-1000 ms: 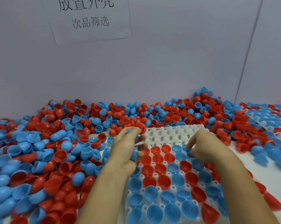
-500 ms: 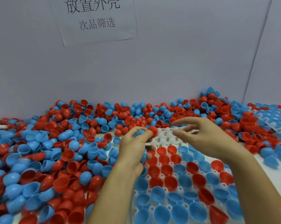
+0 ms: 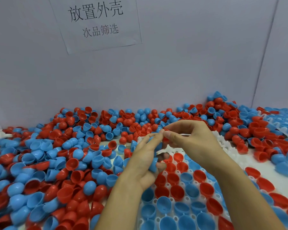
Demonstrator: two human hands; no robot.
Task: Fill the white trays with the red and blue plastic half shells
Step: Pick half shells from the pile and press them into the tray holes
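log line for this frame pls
left hand: holds blue shells | right hand: pinches red shell at left fingertips | white tray: far rows unfilled

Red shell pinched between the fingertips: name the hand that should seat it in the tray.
Right. The right hand pinches the red shell above the white tray; the left hand grips blue shells.

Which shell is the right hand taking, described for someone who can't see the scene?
Start at the white tray in front of the person. Above its far end the two hands meet: the left hand holds blue shells. The red shell pinched by the right hand is the only red one off the table.
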